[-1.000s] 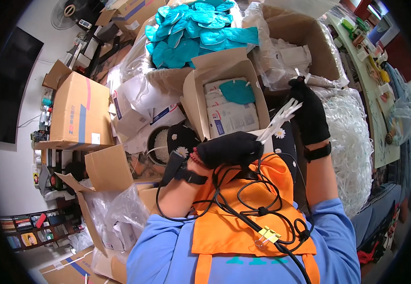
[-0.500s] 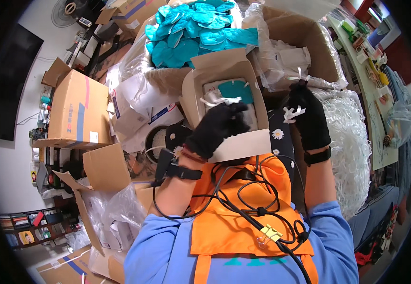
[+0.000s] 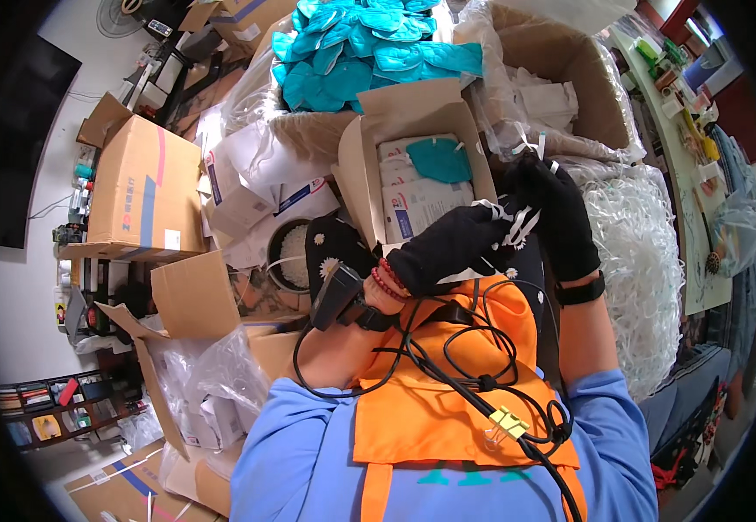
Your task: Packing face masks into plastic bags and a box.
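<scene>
Both my hands wear black gloves. My left hand (image 3: pixel 456 244) is closed on a thin white strap (image 3: pixel 488 207) in front of a small open carton (image 3: pixel 356 165). Close beside it on the right, my right hand (image 3: pixel 561 213) is raised with its fingers pinched round more white straps (image 3: pixel 521 228), whose loops and ends stick out between and above the gloves. The fingertips are partly hidden by the dark gloves. Inside the small carton lie white printed packets (image 3: pixel 426 204) with a teal folded face mask (image 3: pixel 441 160) on top.
Beyond the carton, a large plastic-lined box (image 3: pixel 308 135) is heaped with teal masks (image 3: pixel 352 52). Another lined box (image 3: pixel 600 78) holds white packets. A big mass of white straps (image 3: pixel 635 270) lies at right. Cartons (image 3: pixel 139 191) stand left; a black cable (image 3: pixel 461 387) crosses my orange apron (image 3: pixel 448 426).
My left hand has moved right, from over the small carton to beside my right hand, uncovering the packets. The right hand has shifted slightly, still with white straps in it.
</scene>
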{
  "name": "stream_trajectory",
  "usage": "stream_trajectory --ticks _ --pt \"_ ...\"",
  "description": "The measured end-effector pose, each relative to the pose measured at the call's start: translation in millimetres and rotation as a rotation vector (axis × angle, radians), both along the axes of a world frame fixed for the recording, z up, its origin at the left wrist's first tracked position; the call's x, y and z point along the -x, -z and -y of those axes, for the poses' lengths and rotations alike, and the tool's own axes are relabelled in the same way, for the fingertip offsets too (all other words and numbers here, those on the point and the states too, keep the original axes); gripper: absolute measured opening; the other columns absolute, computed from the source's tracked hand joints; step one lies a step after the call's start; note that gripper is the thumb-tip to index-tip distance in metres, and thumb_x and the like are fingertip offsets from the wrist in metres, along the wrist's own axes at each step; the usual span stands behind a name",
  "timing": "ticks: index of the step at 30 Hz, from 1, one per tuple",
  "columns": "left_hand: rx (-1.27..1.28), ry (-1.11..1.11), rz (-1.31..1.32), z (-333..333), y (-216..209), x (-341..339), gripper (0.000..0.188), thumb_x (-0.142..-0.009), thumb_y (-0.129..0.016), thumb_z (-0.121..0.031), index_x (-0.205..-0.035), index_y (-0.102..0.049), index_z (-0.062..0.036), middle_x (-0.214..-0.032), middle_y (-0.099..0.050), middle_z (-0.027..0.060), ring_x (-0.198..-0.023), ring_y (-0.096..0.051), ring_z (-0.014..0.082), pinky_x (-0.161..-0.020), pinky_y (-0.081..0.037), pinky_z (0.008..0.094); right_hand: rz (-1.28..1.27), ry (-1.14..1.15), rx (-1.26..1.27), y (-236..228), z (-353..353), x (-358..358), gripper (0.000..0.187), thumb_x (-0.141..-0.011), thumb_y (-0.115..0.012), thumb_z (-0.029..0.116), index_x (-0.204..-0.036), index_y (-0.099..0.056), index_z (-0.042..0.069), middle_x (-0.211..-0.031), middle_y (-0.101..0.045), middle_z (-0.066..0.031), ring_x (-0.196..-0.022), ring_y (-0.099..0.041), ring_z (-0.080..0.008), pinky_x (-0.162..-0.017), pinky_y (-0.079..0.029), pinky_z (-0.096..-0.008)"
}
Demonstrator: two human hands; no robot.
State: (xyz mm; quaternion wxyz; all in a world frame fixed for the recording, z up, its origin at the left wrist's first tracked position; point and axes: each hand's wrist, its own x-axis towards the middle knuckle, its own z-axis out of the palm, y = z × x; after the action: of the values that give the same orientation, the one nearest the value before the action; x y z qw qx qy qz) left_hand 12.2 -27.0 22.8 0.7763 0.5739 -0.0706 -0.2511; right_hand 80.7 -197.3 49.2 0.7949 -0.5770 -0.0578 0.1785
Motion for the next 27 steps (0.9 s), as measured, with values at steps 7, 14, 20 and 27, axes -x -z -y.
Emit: stream_trajectory --ticks 7,14,20,27 --pt "-0.3 0.156 0.56 -11.7 5.9 4.5 0.024 -0.096 -0.05 -0.017 -0.109 -0.059 0.0013 -0.087 -0.062 0.0058 -0.082 -0.066 0.0159 -0.073 -0.055 0.029 -0.064 -0.009 0.078 12.2 -0.1 -6.5 0.022 -0.094 -0.059 0.027 -0.096 -0.065 0.005 -0.079 -0.065 0.0012 -0.066 -0.057 -0.0063 -0.058 -0.042 -0.0211" --pt "0.053 0.143 0.112 -7.8 -6.6 13.4 0.035 -0.082 -0.068 -0.004 -0.116 -0.058 -0.002 -0.092 -0.063 0.0106 -0.088 -0.067 0.0236 -0.076 -0.054 0.034 -0.018 0.01 0.255 4.6 0.1 -3.0 0.024 -0.093 -0.06 0.028 -0.093 -0.065 0.005 -0.077 -0.064 0.0009 -0.066 -0.057 -0.0066 -0.058 -0.042 -0.0218" --pt "-0.264 0.041 0.578 -12.7 -0.4 13.8 0.035 -0.08 -0.073 -0.005 -0.112 -0.06 -0.0028 -0.096 -0.065 0.0046 -0.081 -0.064 0.0134 -0.073 -0.055 0.0284 0.209 0.006 0.41 4.1 -1.2 -2.6 0.02 -0.094 -0.058 0.022 -0.094 -0.066 0.004 -0.075 -0.064 0.0003 -0.067 -0.056 -0.0071 -0.058 -0.043 -0.0241" --pt "-0.177 0.031 0.527 -11.8 30.4 12.2 0.021 -0.088 -0.065 -0.015 -0.106 -0.061 -0.0038 -0.082 -0.063 0.0035 -0.074 -0.063 0.0145 -0.067 -0.052 0.0285 0.511 -0.061 0.665 3.3 -0.4 -2.8 0.011 -0.091 -0.062 0.012 -0.095 -0.066 0.003 -0.074 -0.062 -0.0031 -0.069 -0.056 -0.0088 -0.061 -0.045 -0.0278"
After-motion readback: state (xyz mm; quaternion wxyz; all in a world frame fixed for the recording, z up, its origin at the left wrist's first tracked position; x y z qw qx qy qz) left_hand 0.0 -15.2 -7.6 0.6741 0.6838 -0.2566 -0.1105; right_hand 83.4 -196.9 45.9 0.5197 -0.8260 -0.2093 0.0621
